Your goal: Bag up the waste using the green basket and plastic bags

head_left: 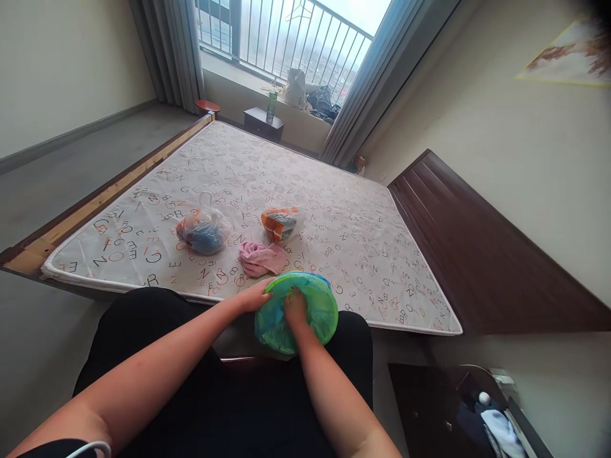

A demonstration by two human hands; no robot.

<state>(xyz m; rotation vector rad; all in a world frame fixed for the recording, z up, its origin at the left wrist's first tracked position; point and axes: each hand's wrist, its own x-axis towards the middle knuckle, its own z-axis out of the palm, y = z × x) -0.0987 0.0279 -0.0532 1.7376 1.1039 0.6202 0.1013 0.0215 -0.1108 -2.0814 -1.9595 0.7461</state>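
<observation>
A round green bin [323,308] with a bright green rim and thin bluish-green film inside is tilted toward me between my knees, by the near edge of the mattress. My left hand [256,295] grips its rim at the upper left, thumb over the edge. Inside the opening is my right hand [296,305], its fingers bent together against the film; whatever they may hold is hidden. Just beyond the bin, on the mattress, lies a crumpled pink towel [260,257]. Behind it are a clear bag with blue and orange contents [205,232] and an orange-and-clear bag [280,222].
The letter-printed mattress [334,210] spreads ahead in a wooden bed frame [109,184]. A dark headboard [477,254] rises at right. A dark cabinet [420,407] carrying assorted items stands at lower right. Near the window are a small nightstand [262,124] and a red stool [207,106].
</observation>
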